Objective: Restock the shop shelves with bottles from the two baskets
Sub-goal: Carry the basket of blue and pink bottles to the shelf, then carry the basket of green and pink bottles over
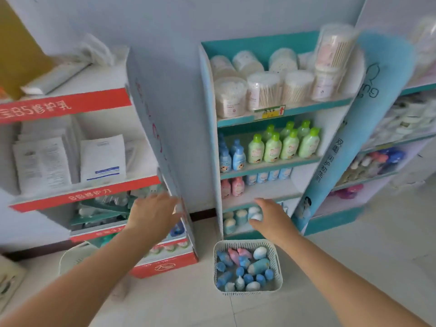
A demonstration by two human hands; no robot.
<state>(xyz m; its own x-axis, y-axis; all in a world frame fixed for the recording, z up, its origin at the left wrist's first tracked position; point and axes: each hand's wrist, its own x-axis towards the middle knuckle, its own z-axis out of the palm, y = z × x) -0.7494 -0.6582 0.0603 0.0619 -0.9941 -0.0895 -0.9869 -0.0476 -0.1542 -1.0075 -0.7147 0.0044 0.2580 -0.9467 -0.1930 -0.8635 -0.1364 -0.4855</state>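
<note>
The left hand (153,215) was loosely spread by the red shelf's side panel (165,128); contact was too blurred to tell. The right hand (271,219) curled round a white-capped bottle (256,213) at the teal shelf's (266,116) lowest level, above the basket (245,243) of blue bottles. A red strip (63,106) read "85".

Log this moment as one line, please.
left hand: open by red shelf | right hand: grips pale bottle, bottom shelf | basket: holds bottles

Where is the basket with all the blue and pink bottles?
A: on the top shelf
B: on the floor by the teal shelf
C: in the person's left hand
B: the basket sits on the floor at the foot of the teal shelf. The left hand holds nothing, and the right hand grips a white-capped bottle at the bottom shelf.
</note>
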